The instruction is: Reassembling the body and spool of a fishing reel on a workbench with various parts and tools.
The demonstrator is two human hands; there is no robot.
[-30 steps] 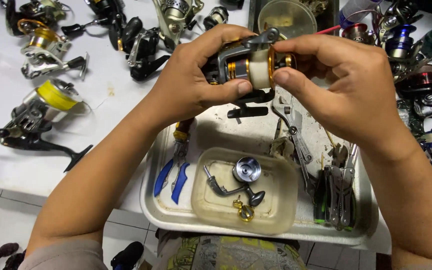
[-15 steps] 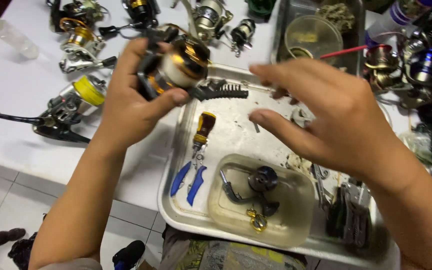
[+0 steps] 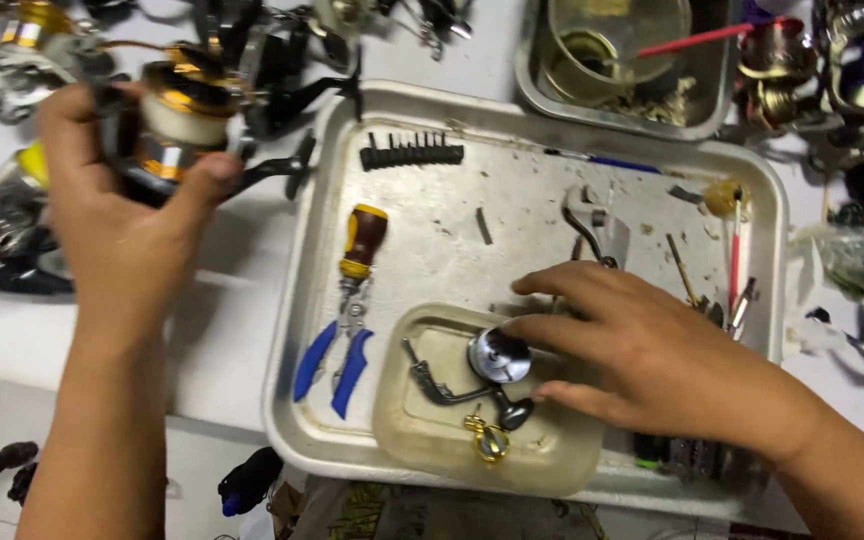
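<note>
Leftmost, left hand [image 3: 117, 215]: grips a gold-and-black fishing reel [image 3: 177, 115], fingers wrapped around it, above the white table [image 3: 222, 300].
Tray's left side: blue-handled pliers [image 3: 337, 350] below a stubby screwdriver [image 3: 362, 240] on the metal tray [image 3: 297, 330].
Centre: clear plastic tub [image 3: 552, 455] holding a round metal knob [image 3: 498, 355] and a black crank handle [image 3: 442, 385].
Right hand [image 3: 652, 355]: fingers spread loosely, fingertips touching the knob, holding nothing.

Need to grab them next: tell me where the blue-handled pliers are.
Head view: the blue-handled pliers lie at the metal tray's left edge, below the stubby screwdriver.
</note>
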